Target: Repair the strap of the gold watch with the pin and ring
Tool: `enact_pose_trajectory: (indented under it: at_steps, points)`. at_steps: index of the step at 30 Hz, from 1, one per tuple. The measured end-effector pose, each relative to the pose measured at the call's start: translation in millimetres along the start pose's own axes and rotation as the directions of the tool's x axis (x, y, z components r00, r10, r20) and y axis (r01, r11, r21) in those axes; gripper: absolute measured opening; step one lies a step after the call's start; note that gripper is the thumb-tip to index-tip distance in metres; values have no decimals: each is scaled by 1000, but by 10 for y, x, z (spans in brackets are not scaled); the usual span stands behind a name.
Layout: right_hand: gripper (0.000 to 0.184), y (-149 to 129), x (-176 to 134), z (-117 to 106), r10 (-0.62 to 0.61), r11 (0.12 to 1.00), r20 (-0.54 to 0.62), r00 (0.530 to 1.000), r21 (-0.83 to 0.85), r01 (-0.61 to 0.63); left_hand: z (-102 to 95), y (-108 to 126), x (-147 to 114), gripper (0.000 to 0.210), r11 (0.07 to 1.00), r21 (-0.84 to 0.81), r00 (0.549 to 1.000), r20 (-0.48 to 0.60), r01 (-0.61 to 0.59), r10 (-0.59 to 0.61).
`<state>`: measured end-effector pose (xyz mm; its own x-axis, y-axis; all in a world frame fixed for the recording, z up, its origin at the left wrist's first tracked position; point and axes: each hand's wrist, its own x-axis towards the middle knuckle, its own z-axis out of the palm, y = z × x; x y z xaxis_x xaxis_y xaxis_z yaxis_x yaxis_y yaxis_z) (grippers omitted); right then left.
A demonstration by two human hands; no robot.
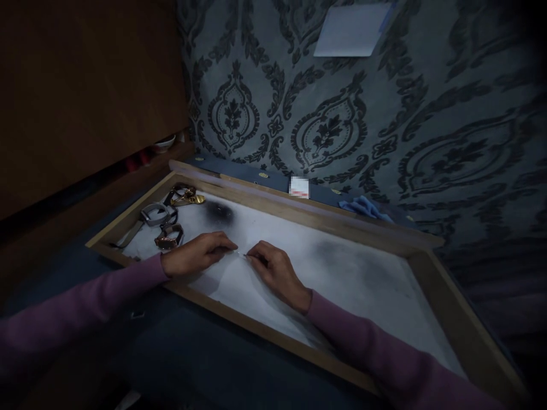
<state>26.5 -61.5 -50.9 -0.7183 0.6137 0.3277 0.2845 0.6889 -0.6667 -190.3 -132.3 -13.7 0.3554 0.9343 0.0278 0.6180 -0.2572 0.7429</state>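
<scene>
Both of my hands are over the shallow wooden drawer point(265, 336), their fingertips close together. A small, thin, shiny piece point(240, 254) shows between the fingertips, too tiny to name. My left hand point(203, 252) is closed in a pinch at its left end. From the other side, my right hand point(277, 273) pinches its right end, fingers curled. Just left of my left hand lies a watch with a rose-gold case point(168, 241). Behind it are a grey-banded watch point(155, 214) and a gold-coloured watch point(188, 197).
The drawer has a pale, dark-smudged bottom point(342, 267) and rests on a dark blue surface point(205, 353). Behind its back edge are a small white packet point(299, 187) and a crumpled blue cloth point(365, 208). Brown wooden furniture point(85, 85) stands left, patterned wallpaper point(273, 85) behind.
</scene>
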Motion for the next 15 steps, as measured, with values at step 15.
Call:
enact_pose_trajectory:
  at_steps: [15]
  points:
    - [13,-34,24,-31,44,997,-64,997,67,-40,24,129,6,39,945,-282,986,58,164,-154]
